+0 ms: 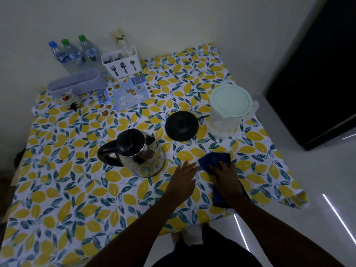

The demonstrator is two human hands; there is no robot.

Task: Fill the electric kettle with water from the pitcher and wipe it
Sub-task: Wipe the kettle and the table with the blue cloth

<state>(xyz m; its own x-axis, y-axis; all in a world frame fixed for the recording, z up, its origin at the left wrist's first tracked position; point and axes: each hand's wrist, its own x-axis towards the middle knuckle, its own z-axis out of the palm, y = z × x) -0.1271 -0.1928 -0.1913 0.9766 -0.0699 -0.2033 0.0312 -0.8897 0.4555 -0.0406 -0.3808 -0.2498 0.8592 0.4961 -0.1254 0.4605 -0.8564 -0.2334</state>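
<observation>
My right hand [224, 173] grips the soft cloth [215, 159] right of the kettle [141, 153]; my left hand [183, 180] lies open, flat. The kettle looks slick, probably heavy: hold its handle [106, 155].

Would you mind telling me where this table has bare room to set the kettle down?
The near-left cloth in front of the kettle lies bare. The far-right corner behind the pitcher is also free. The far-left edge is crowded: bottles, cutlery caddy, tray.

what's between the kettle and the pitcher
In the head view, the round black kettle base lies between the kettle and the lidded pitcher, on the lemon-print tablecloth.
</observation>
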